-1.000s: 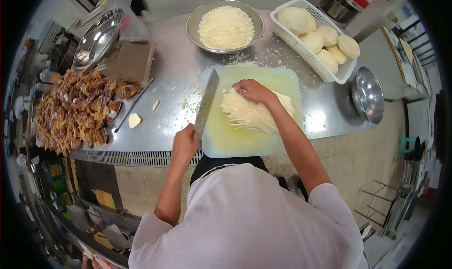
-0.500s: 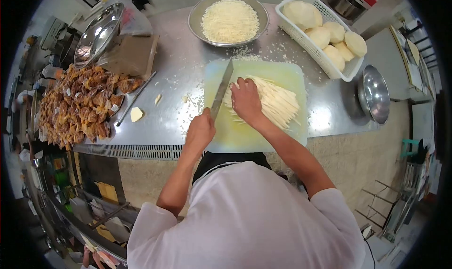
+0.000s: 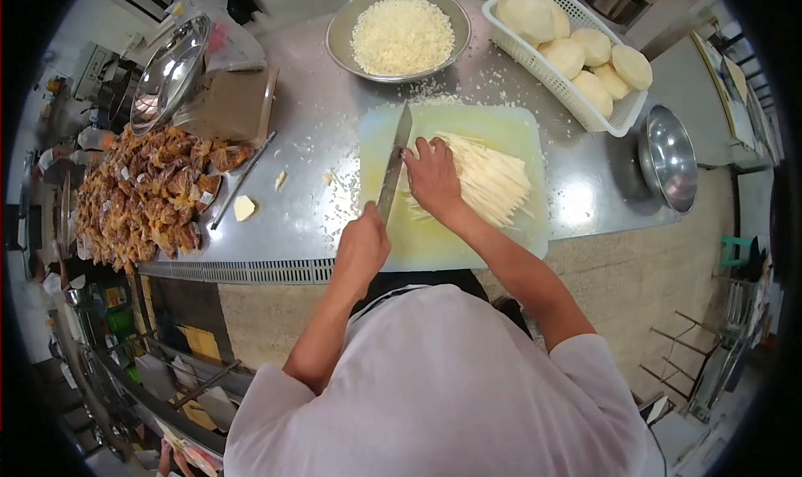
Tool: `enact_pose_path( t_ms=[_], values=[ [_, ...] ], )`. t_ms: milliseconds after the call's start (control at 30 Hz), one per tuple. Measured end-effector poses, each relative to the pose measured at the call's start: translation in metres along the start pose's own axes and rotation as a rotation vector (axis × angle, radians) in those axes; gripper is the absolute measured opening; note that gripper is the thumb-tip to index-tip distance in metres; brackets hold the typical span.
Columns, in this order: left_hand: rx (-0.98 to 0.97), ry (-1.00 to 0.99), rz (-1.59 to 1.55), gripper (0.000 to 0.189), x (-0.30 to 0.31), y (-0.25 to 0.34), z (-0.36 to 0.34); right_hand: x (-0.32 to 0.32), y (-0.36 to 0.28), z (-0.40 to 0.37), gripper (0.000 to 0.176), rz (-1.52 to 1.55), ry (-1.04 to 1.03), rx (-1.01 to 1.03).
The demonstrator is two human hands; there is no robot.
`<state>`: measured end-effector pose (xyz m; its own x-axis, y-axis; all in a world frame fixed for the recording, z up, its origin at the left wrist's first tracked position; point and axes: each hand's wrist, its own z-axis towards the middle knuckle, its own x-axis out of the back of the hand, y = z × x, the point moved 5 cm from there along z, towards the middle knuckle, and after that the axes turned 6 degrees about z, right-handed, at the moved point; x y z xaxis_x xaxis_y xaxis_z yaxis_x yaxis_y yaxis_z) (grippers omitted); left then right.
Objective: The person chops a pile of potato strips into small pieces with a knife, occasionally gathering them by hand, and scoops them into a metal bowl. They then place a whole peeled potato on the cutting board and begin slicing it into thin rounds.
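Note:
My left hand [image 3: 364,241] is wrapped round the handle of a long kitchen knife [image 3: 393,164], whose blade points away from me over the cutting board [image 3: 451,254]. Bent fingers of my right hand [image 3: 433,175] press on the left end of a pile of thin, pale vegetable strips [image 3: 493,180], close beside the blade. The strips fan out to the right of that hand. What lies directly under its fingers is hidden.
Beyond the board stands a metal bowl [image 3: 336,53] of finely chopped pale pieces. A white basket [image 3: 535,63] holds several peeled round vegetables, with a steel bowl [image 3: 671,161] nearby. Bagged brown food [image 3: 146,197], a thin rod [image 3: 242,180] and a pale scrap [image 3: 244,208] lie left.
The view has shifted slightly. My left hand sits a little lower and further right on the board's near-left side, still on the knife. My right hand stays on the strips.

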<state>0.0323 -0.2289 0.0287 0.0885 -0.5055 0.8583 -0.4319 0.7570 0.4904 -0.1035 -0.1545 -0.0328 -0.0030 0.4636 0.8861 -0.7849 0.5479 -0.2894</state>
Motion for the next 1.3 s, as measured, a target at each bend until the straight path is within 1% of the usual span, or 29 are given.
enact_pose_path(
  t_ms=[67, 100, 167, 233, 267, 300, 333, 367, 400, 433, 500, 533, 600, 633, 667, 767, 800, 900, 933, 967, 1000, 1067, 1100, 1167, 1200, 1233, 1300],
  values=[
    [-0.022, 0.006, -0.011, 0.012, -0.03, -0.007, 0.027, 0.002, -0.001, -0.005, 0.021, -0.004, 0.026, 0.016],
    [-0.054, 0.019, -0.013, 0.016, -0.028, -0.002, 0.036, 0.001, -0.001, -0.004, 0.021, -0.005, 0.006, 0.014],
    [-0.039, 0.015, 0.007, 0.017, -0.017, -0.004, 0.026, 0.006, 0.002, 0.0, 0.021, -0.018, -0.001, 0.011],
    [0.066, -0.08, 0.009, 0.017, -0.002, -0.006, 0.0, 0.003, 0.001, 0.0, 0.021, 0.021, -0.049, -0.014],
    [0.083, -0.08, -0.017, 0.016, -0.007, -0.009, -0.003, 0.002, 0.001, 0.003, 0.021, 0.026, -0.044, -0.015],
    [0.088, -0.084, -0.016, 0.016, -0.019, -0.012, 0.003, 0.003, 0.0, 0.002, 0.022, 0.017, 0.006, -0.001],
    [0.025, -0.036, -0.002, 0.014, -0.031, -0.013, 0.015, 0.003, 0.0, -0.001, 0.022, 0.008, 0.051, 0.015],
    [-0.034, 0.012, 0.011, 0.014, -0.044, -0.013, 0.026, 0.003, -0.001, -0.005, 0.022, 0.012, 0.036, 0.018],
    [-0.092, 0.07, -0.04, 0.014, -0.041, -0.004, 0.039, 0.002, -0.001, -0.004, 0.022, 0.008, 0.002, 0.008],
    [-0.094, 0.075, -0.042, 0.014, -0.035, -0.003, 0.036, 0.003, 0.001, 0.0, 0.022, -0.002, -0.024, -0.004],
    [-0.018, -0.014, 0.014, 0.014, -0.013, -0.001, 0.018, 0.003, 0.003, -0.004, 0.022, 0.017, -0.005, 0.003],
    [0.058, -0.047, -0.014, 0.014, -0.004, 0.004, 0.004, 0.003, 0.001, 0.0, 0.023, 0.045, 0.015, 0.002],
    [0.055, -0.036, -0.036, 0.014, -0.01, 0.005, 0.007, 0.003, 0.003, 0.004, 0.023, 0.057, 0.027, -0.009],
    [0.067, -0.028, -0.074, 0.014, -0.02, 0.003, 0.003, 0.003, 0.002, -0.001, 0.023, 0.066, 0.02, -0.01],
    [0.027, -0.015, -0.059, 0.014, -0.037, -0.002, 0.017, 0.003, 0.002, -0.004, 0.023, 0.069, 0.005, -0.008],
    [0.004, 0.023, -0.047, 0.017, -0.032, 0.001, 0.032, 0.004, 0.004, 0.002, 0.024, 0.018, -0.011, -0.008],
    [-0.002, 0.025, -0.046, 0.017, -0.029, 0.005, 0.027, 0.004, 0.004, -0.002, 0.023, 0.041, 0.001, -0.002],
    [0.122, -0.069, -0.069, 0.016, -0.015, 0.005, -0.007, 0.003, 0.004, 0.005, 0.023, 0.065, 0.042, -0.002],
    [0.06, -0.055, -0.063, 0.015, -0.026, 0.004, 0.0, 0.003, 0.003, 0.0, 0.022, 0.06, 0.039, -0.003],
    [0.07, -0.063, -0.069, 0.015, -0.041, 0.0, 0.013, 0.002, 0.003, -0.004, 0.022, 0.062, 0.025, -0.003],
    [0.035, -0.016, -0.074, 0.014, -0.051, -0.001, 0.029, 0.003, 0.003, -0.003, 0.022, 0.045, 0.014, -0.004],
    [-0.073, 0.067, -0.076, 0.015, -0.038, 0.005, 0.036, 0.005, 0.003, 0.0, 0.021, 0.02, 0.017, 0.003],
    [-0.077, 0.073, -0.079, 0.015, -0.027, 0.013, 0.026, 0.007, 0.003, -0.003, 0.02, 0.04, 0.032, 0.012],
    [0.075, -0.064, -0.021, 0.015, -0.016, 0.012, 0.001, 0.007, 0.003, 0.005, 0.02, 0.069, 0.069, 0.017],
    [0.096, -0.058, -0.062, 0.014, -0.021, 0.009, -0.005, 0.004, 0.004, 0.004, 0.02, 0.073, 0.06, 0.004],
    [0.099, -0.066, -0.059, 0.014, -0.033, 0.005, 0.0, 0.003, 0.004, 0.0, 0.021, 0.076, 0.041, -0.009],
    [-0.004, 0.029, -0.108, 0.014, -0.053, 0.003, 0.02, 0.004, 0.004, -0.003, 0.021, 0.069, 0.036, -0.013]
  ],
)
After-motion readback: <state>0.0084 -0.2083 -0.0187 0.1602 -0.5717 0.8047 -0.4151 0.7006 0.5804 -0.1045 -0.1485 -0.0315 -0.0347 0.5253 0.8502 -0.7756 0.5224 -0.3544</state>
